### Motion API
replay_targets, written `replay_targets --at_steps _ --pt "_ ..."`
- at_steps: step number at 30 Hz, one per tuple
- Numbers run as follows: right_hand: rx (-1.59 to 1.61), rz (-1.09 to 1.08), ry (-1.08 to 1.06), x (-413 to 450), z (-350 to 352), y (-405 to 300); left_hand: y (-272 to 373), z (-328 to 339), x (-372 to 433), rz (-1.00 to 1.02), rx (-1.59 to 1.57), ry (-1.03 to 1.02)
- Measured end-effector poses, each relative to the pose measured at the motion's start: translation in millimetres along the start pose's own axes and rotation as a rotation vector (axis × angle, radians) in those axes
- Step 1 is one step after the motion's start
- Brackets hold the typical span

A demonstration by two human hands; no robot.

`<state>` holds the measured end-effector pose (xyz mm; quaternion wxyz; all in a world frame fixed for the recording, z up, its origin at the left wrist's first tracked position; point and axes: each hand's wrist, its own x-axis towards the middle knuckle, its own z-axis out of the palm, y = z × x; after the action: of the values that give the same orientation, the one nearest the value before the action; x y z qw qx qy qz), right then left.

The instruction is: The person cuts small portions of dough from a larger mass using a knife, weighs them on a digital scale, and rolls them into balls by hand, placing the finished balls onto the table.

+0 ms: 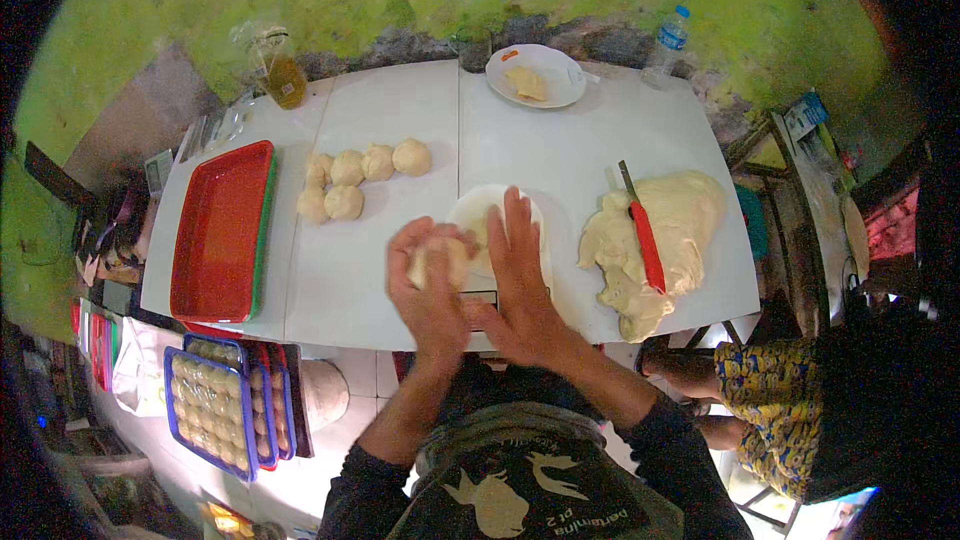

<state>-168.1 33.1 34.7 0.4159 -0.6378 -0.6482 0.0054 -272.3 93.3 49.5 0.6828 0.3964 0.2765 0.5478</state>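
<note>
A ball of dough (426,264) rests in my left hand (431,292), whose fingers curl around it; both are slightly blurred. My right hand (521,285) is held flat with its fingers stretched out and nothing gripped. Under the hands stands a kitchen scale with a round white plate (531,202). A pale piece of dough (478,229) shows on that plate, partly hidden by my hands. To the right lies a large mass of dough (686,217), and a knife with a red handle (648,247) rests on top of it. Several dough balls (377,162) sit to the left in two rows.
A red tray (225,240) sits on a green one at the table's left. Along the back stand a bottle of yellow liquid (285,79), a plate with a yellow piece (536,94) and a water bottle (666,45). Blue-rimmed trays (214,405) stand below left. A person's patterned shorts (772,405) show at right.
</note>
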Motion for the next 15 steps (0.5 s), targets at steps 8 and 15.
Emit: replay_targets --at_steps 8,15 --pt "0.563 0.625 0.331 -5 -23 16 -1 11 44 0.391 0.554 -0.286" --pt "0.023 0.638 0.224 -11 -115 54 6 -45 130 0.657 1.314 -0.337"
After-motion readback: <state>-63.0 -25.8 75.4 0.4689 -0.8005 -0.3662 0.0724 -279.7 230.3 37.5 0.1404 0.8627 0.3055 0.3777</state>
